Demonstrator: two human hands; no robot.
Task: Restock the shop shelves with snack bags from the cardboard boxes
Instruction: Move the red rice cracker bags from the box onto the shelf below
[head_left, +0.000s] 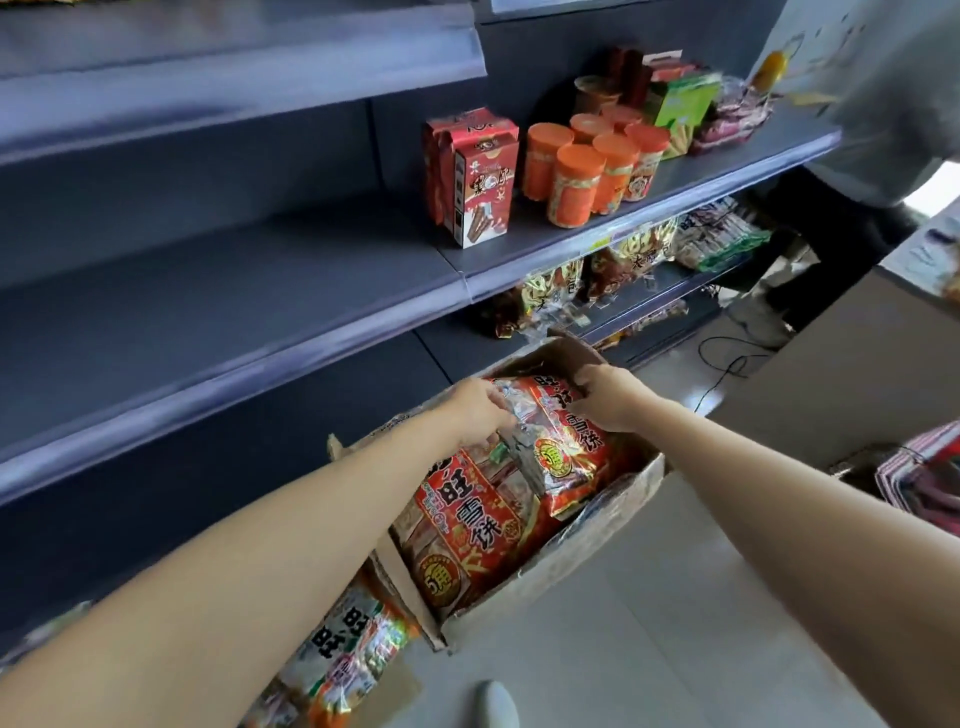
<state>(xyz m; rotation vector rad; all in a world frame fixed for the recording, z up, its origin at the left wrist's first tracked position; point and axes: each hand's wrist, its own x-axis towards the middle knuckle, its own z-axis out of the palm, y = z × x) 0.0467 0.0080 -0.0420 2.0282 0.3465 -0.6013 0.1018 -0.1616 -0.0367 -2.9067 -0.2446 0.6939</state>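
An open cardboard box stands on the floor below the shelves, filled with red snack bags. My left hand and my right hand both grip the top red snack bag, one at each side of its upper end, and the bag is tilted up out of the box. Another red bag lies flat in the box beneath it. A dark shelf runs across the left with a long bare stretch.
On the shelf's right part stand red cartons, orange-lidded jars and green boxes. More bags fill the shelf below. A second bag lies under my left arm. Another person stands at the right. A cable trails on the floor.
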